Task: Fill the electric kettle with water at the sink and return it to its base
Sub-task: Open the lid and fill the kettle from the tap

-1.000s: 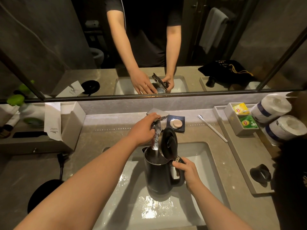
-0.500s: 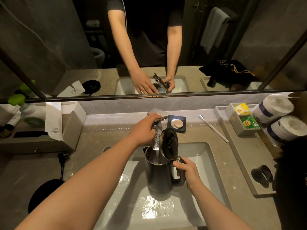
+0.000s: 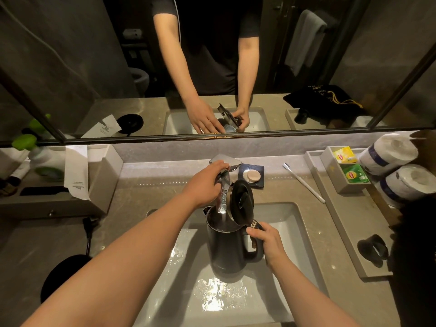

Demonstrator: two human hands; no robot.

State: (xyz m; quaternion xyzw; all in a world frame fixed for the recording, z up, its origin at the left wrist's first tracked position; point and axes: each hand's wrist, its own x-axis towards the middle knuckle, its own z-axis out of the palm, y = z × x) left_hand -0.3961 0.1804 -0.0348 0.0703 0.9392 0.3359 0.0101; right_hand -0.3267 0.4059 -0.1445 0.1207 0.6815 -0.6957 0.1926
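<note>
A dark grey electric kettle (image 3: 226,249) stands upright over the white sink basin (image 3: 290,223), its lid (image 3: 241,200) hinged up. My right hand (image 3: 266,241) grips the kettle's handle. My left hand (image 3: 204,182) rests on the chrome tap lever (image 3: 232,162). A stream of water (image 3: 223,204) runs from the tap into the kettle's mouth. The round black kettle base (image 3: 63,277) lies on the counter at the lower left, its cord and plug (image 3: 88,228) beside it.
A soap dish (image 3: 252,177) sits behind the tap, a toothbrush (image 3: 304,182) to its right. A grey tray (image 3: 346,223) holds tea bags (image 3: 354,175) and a black object (image 3: 372,250); toilet rolls (image 3: 405,182) stand at the right. A tissue box (image 3: 99,171) is at the left. The mirror reflects my arms.
Hardly anything has moved. Water keeps running into the kettle, and both hands hold their places.
</note>
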